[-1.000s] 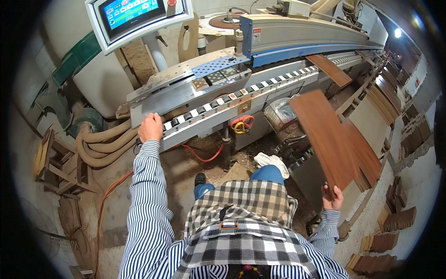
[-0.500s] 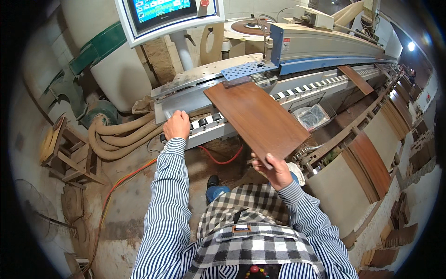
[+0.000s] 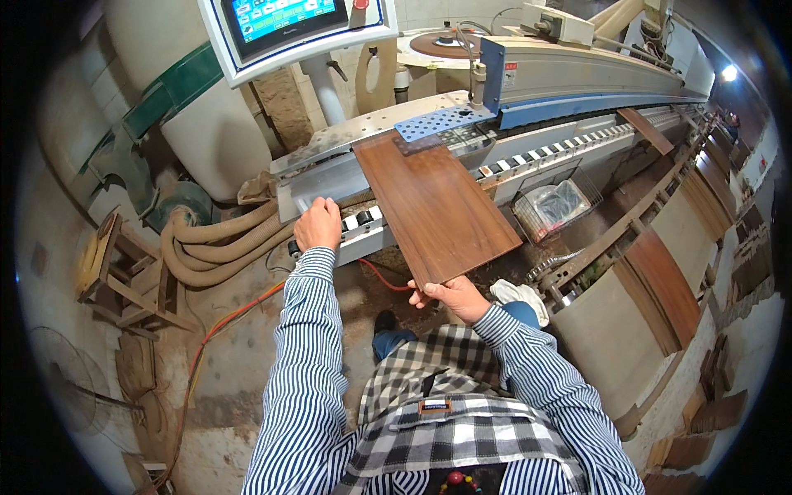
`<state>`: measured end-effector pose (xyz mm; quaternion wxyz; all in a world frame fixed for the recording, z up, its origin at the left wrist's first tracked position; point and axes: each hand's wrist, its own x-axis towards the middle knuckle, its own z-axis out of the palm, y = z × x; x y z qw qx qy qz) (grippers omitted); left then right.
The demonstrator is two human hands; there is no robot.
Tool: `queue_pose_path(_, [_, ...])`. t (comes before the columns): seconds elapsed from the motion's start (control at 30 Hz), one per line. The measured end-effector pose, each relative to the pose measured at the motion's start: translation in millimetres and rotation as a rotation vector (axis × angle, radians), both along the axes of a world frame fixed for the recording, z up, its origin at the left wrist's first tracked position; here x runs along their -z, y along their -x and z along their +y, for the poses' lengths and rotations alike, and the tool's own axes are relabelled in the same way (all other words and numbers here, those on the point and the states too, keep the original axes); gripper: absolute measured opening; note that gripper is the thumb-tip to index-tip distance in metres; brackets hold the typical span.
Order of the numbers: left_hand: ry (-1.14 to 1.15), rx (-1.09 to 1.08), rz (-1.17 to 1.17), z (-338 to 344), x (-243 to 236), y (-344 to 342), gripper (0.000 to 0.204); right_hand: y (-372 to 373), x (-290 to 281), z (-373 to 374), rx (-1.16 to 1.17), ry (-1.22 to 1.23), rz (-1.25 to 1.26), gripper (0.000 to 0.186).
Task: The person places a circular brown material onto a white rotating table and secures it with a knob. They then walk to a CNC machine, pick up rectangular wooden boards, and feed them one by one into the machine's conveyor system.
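Note:
My right hand (image 3: 455, 298) grips the near corner of a brown wooden board (image 3: 450, 216), thumb on top and fingers underneath. The board's far end lies on the machine's infeed, partly beneath a blue perforated guard (image 3: 445, 122). My left hand (image 3: 318, 225) is closed at the near end of a grey metal plate (image 3: 318, 177), left of the board. Something pale shows at its fingertips, too small to make out. Below the board runs the roller track (image 3: 361, 221).
Another brown board (image 3: 646, 131) is farther along the machine. A control screen (image 3: 289, 21) stands above. To the right are a wire basket (image 3: 569, 202) and a rack with stacked boards (image 3: 660, 280). Thick hoses (image 3: 223, 247) and a wooden stool (image 3: 136, 276) occupy the left.
My right hand has swung the board's near end to the left, so it lies more squarely to the machine. The farther board has travelled away along the track. My left hand has barely moved.

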<state>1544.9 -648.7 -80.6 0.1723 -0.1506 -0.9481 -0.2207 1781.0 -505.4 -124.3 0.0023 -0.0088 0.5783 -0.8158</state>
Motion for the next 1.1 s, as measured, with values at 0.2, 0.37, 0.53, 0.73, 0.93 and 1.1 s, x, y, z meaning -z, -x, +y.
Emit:
queue_pose_path(0.2, [-0.002,0.006,0.035,0.2,4.4,3.6,0.032,-4.8,-0.4,0.9,0.125,-0.025,0.052,0.033])
queue_pose_path(0.37, [0.007,0.005,0.056,-1.7,4.2,3.0,0.033,-10.1,6.7,12.3,0.241,0.0,0.036,0.025])
queue_pose_path(0.53, [0.016,0.001,0.061,2.2,2.1,0.8,0.033,-18.9,11.3,35.7,0.349,-0.001,0.021,0.025])
queue_pose_path(0.73, [0.041,-0.016,0.063,1.3,3.6,2.5,0.033,-30.5,13.1,66.9,0.492,-0.061,0.021,0.026])
queue_pose_path(0.93, [0.057,-0.021,0.059,2.3,2.1,0.0,0.033,-46.0,16.9,102.8,0.688,-0.062,-0.016,0.034])
queue_pose_path(1.1, [0.075,0.004,0.052,8.4,3.8,1.6,0.035,-59.6,9.3,130.9,0.87,-0.034,-0.135,0.039])
